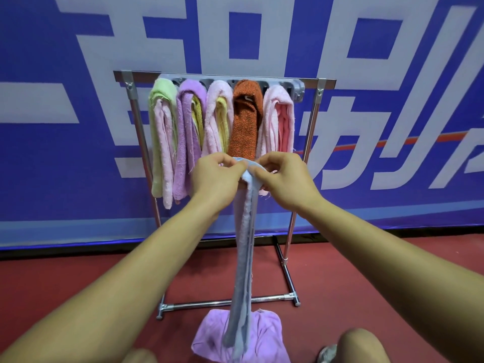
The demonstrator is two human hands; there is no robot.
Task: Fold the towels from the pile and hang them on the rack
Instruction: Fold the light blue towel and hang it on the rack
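A metal rack (136,119) stands against a blue banner wall. Several folded towels hang from its top bar: green (158,127), purple (186,142), pale pink (216,119), orange (245,121) and pink (279,119). In front of the rack, my left hand (213,179) and my right hand (285,179) both pinch the top edge of a light blue towel (243,258). It hangs down long and narrow between my arms. Its lower end reaches a crumpled purple towel (262,336) lying on the floor.
The floor (366,279) is red. The rack's base bars (227,302) lie just beyond the purple towel. My knee (358,344) and a shoe (327,353) show at the bottom right. The banner wall (392,74) closes off the space behind the rack.
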